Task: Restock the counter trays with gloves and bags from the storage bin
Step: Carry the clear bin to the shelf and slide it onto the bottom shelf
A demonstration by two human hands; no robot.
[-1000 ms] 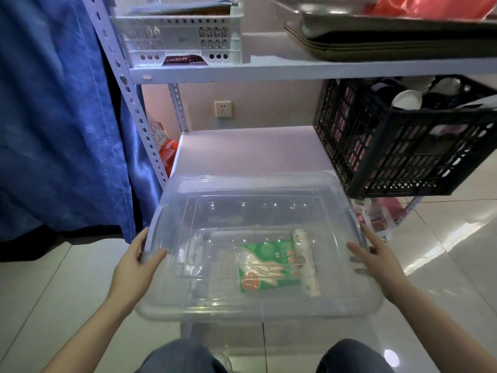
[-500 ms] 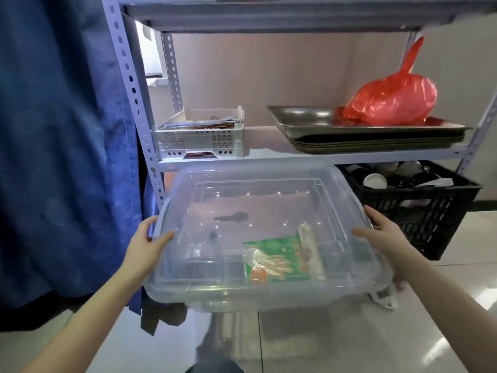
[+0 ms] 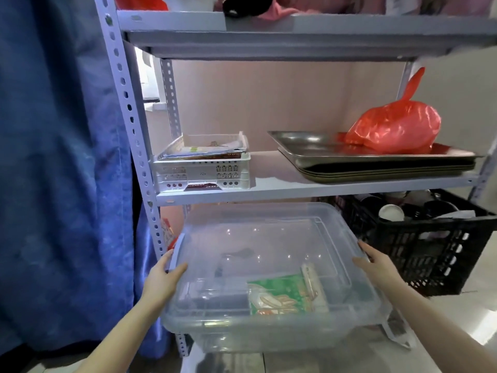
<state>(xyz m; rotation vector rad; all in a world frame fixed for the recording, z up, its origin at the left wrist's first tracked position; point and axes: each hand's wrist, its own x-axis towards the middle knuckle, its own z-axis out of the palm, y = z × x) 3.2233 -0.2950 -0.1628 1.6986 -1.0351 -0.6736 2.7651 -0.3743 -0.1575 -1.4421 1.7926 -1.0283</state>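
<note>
A clear plastic storage bin (image 3: 258,238) with its lid on hangs in front of the metal shelving, held up off the floor. My left hand (image 3: 161,278) grips its left edge by the blue-grey latch. My right hand (image 3: 376,265) grips its right edge. Through the lid I see a green packet of gloves (image 3: 277,294) and a whitish roll of bags (image 3: 313,286) lying beside it, at the bin's near right.
The grey shelf rack (image 3: 295,189) carries a white perforated basket (image 3: 201,170) with papers and stacked metal trays (image 3: 376,162) under a red plastic bag (image 3: 395,130). A black crate (image 3: 419,246) of cups sits at lower right. A blue curtain (image 3: 59,157) hangs on the left.
The bin has come up from the lower shelf to above the floor in both hands. The view has tilted upward, so the middle and top shelves now show.
</note>
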